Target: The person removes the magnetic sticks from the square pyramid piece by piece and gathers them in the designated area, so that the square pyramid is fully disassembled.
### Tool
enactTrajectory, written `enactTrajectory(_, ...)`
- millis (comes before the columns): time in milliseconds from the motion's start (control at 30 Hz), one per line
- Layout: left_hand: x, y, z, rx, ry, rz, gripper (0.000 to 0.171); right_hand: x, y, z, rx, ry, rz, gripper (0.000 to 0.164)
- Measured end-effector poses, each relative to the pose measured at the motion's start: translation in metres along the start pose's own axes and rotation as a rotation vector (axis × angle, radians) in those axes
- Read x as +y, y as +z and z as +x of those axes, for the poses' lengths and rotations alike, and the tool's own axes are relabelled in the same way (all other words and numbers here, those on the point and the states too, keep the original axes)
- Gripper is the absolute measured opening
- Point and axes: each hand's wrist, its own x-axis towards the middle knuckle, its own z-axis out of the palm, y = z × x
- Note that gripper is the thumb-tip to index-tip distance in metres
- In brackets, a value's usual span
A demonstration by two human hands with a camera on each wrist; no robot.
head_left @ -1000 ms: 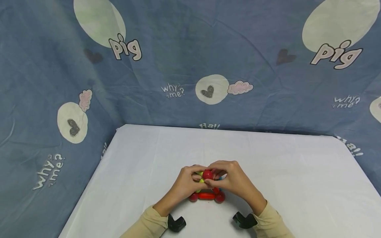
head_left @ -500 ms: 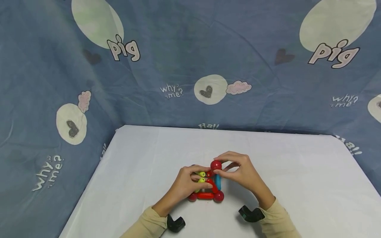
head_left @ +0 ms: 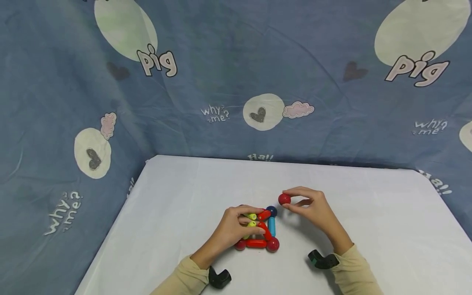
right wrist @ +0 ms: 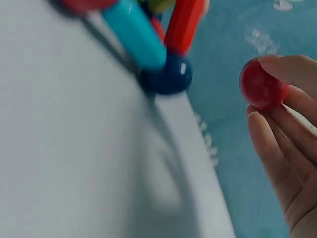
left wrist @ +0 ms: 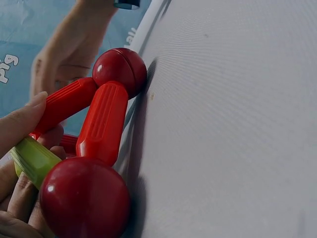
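In the head view my left hand [head_left: 236, 226] grips a frame of toy building rods and balls on the table, fingers and thumb about its slanting red rods [left wrist: 69, 103] and yellow-green rods [left wrist: 34, 161]. The frame's base shows a front red rod [head_left: 256, 243] between two dark red balls [head_left: 273, 244], and a light blue rod [head_left: 271, 226] running back to a dark blue ball [head_left: 271, 211]. Thumb and fingertips of my right hand [head_left: 311, 207] pinch a loose red ball [right wrist: 262, 84], raised to the right of the frame and apart from it. My left fingers hide the frame's left side.
A white cloth covers the table [head_left: 368, 221]. Behind and to the left hangs a blue printed curtain [head_left: 206, 73]. Black wrist mounts [head_left: 323, 259] stick out beside both sleeves, low over the cloth.
My right hand has drawn the red ball away from the frame's top, rightward and back. The rod ends and the dark blue ball now show. My left hand stays in place.
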Motion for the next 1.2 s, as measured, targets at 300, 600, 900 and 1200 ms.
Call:
enactTrajectory(300, -0.001, -0.001, 0.0, 0.017, 0.0, 0.005, 0.053, 0.039, -0.025, -0.015, -0.005, 0.159, -0.059, 0.039)
enactTrajectory(600, 0.0, -0.002, 0.0, 0.013, 0.001, 0.004, 0.052, 0.051, -0.033, -0.023, 0.038, 0.256, -0.042, 0.04)
enactTrajectory(900, 0.0, -0.002, 0.001, 0.008, -0.017, -0.01, 0.053, 0.052, -0.035, -0.023, 0.025, 0.293, -0.003, 0.041)
enactTrajectory(1200, -0.002, -0.002, 0.002, 0.01, -0.018, -0.005, 0.052, 0.054, -0.034, -0.023, 0.028, 0.281, -0.005, 0.04)
